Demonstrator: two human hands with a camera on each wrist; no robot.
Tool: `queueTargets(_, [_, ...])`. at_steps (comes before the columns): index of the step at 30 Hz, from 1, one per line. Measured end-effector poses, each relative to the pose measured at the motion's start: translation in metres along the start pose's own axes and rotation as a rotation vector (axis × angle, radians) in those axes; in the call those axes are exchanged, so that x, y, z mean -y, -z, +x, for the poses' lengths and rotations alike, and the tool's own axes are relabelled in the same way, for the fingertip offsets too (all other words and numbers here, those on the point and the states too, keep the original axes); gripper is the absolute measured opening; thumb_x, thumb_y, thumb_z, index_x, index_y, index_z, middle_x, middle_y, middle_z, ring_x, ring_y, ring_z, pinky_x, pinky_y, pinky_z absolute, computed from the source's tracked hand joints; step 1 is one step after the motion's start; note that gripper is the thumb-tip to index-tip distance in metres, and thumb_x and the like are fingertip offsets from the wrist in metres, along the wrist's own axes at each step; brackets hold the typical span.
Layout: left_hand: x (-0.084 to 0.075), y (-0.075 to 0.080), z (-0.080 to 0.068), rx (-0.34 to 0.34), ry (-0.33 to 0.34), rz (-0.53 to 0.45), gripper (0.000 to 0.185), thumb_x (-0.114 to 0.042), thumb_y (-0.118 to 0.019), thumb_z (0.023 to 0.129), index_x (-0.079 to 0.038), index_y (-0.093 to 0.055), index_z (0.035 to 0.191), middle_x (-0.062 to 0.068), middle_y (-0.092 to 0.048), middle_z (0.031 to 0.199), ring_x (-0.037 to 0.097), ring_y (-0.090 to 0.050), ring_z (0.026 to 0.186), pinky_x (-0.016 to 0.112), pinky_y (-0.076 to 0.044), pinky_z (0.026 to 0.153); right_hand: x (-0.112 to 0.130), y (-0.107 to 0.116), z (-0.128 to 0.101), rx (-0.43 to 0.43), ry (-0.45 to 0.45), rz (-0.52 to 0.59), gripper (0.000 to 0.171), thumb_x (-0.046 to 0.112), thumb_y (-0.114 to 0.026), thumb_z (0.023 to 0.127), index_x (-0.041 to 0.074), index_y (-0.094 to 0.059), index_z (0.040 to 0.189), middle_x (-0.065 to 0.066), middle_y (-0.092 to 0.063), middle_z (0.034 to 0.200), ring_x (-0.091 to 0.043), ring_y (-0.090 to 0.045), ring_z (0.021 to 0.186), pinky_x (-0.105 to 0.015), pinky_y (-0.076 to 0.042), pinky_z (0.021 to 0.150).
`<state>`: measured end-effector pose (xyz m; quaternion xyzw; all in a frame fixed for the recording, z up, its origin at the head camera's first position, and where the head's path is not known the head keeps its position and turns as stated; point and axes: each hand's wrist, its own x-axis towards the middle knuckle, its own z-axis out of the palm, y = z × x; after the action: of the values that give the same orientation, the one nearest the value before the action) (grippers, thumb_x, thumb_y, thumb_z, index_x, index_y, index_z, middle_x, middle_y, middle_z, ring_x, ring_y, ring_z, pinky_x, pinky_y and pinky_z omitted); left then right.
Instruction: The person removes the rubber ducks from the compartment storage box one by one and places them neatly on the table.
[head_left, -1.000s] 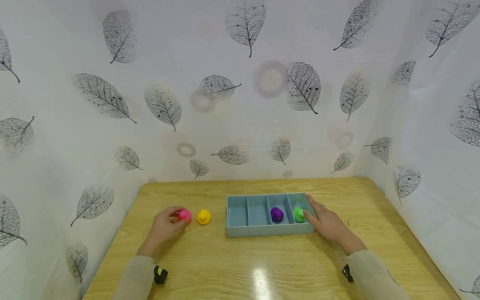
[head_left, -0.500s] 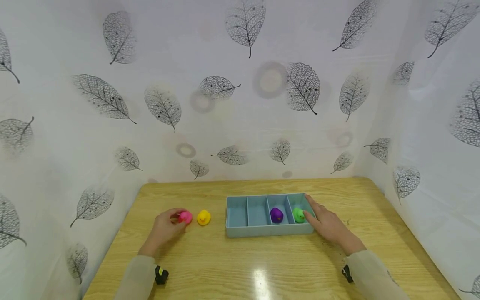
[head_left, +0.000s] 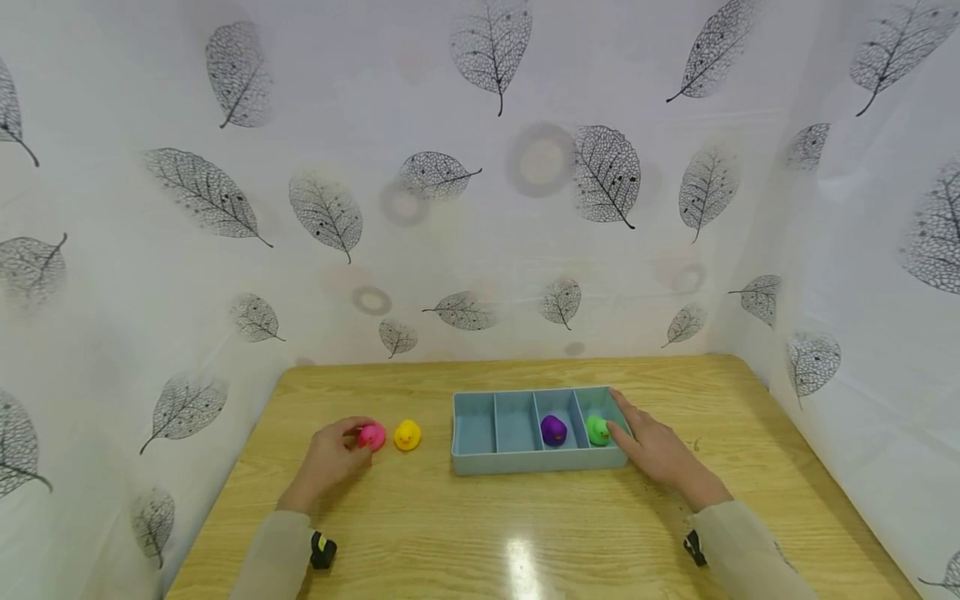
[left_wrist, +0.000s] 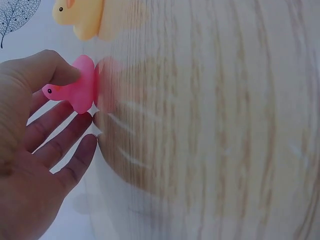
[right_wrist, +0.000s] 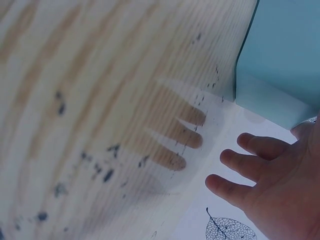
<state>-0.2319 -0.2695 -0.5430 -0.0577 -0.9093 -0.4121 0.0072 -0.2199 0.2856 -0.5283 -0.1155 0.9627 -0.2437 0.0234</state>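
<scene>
Wooden table (head_left: 420, 525) — our left hand (head_left: 328, 457) pinches a pink duck (head_left: 373, 435), yellow duck (head_left: 407, 435) beyond; our outstretched right hand (head_left: 663, 452) touches a tray (head_left: 517, 463).

Toy ducks (head_left: 406, 432), four: pink duck (head_left: 372, 437), yellow duck (head_left: 407, 436), purple duck (head_left: 553, 430), green duck (head_left: 597, 429), one each. Tray (head_left: 540, 462), one; compartments (head_left: 475, 421), four. Left hand (head_left: 328, 458), one; right hand (head_left: 662, 450), one. Table (head_left: 420, 517), one.

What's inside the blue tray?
Tray: purple duck in the third compartment from left, green duck in the fourth; the first two look empty. Right hand covers part of the fourth.
</scene>
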Motion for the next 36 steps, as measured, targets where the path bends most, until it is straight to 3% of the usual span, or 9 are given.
queueTargets(10, [-0.002, -0.001, -0.002, 0.013, -0.023, 0.05, 0.043, -0.002, -0.079, 0.088, -0.005, -0.07, 0.13, 0.019, -0.072, 0.128, 0.028, -0.069, 0.105, 0.041, -0.06, 0.094, 0.003, 0.004, -0.002, 0.0, 0.003, 0.004, 0.072, 0.054, -0.035, 0.112, 0.016, -0.015, 0.17, -0.032, -0.035, 0.165, -0.062, -0.043, 0.142, -0.076, -0.04, 0.111])
queueTargets(16, [-0.008, 0.0, -0.002, 0.006, -0.067, 0.048, 0.05, -0.003, -0.081, 0.085, -0.002, -0.068, 0.132, 0.025, -0.067, 0.135, 0.045, -0.066, 0.124, 0.058, -0.055, 0.105, 0.002, 0.003, -0.001, 0.0, 0.007, 0.006, 0.072, 0.053, -0.035, 0.112, 0.015, -0.015, 0.17, -0.031, -0.036, 0.165, -0.06, -0.042, 0.143, -0.075, -0.039, 0.112])
queueTargets(20, [-0.018, 0.0, -0.002, -0.044, -0.139, 0.068, 0.045, -0.008, -0.079, 0.091, -0.001, -0.067, 0.135, 0.025, -0.066, 0.139, 0.048, -0.062, 0.129, 0.062, -0.054, 0.104, 0.003, 0.003, 0.0, 0.0, 0.007, 0.007, 0.073, 0.053, -0.035, 0.112, 0.015, -0.014, 0.17, -0.031, -0.036, 0.165, -0.06, -0.041, 0.144, -0.075, -0.038, 0.113])
queueTargets(27, [-0.045, -0.005, 0.003, -0.12, -0.248, 0.017, 0.042, -0.01, -0.077, 0.093, -0.001, -0.069, 0.133, 0.021, -0.072, 0.13, 0.038, -0.069, 0.114, 0.053, -0.06, 0.091, 0.002, 0.0, 0.001, -0.003, 0.008, 0.004, 0.072, 0.054, -0.035, 0.112, 0.017, -0.015, 0.17, -0.031, -0.038, 0.164, -0.06, -0.043, 0.143, -0.074, -0.039, 0.113])
queueTargets(36, [-0.076, -0.021, 0.01, -0.083, -0.308, -0.087, 0.04, -0.008, -0.079, 0.092, -0.004, -0.07, 0.131, 0.018, -0.074, 0.127, 0.036, -0.07, 0.113, 0.052, -0.06, 0.088, -0.002, -0.001, 0.0, 0.002, 0.0, 0.003, 0.071, 0.055, -0.032, 0.113, 0.02, -0.011, 0.171, -0.032, -0.038, 0.163, -0.06, -0.044, 0.142, -0.073, -0.04, 0.112])
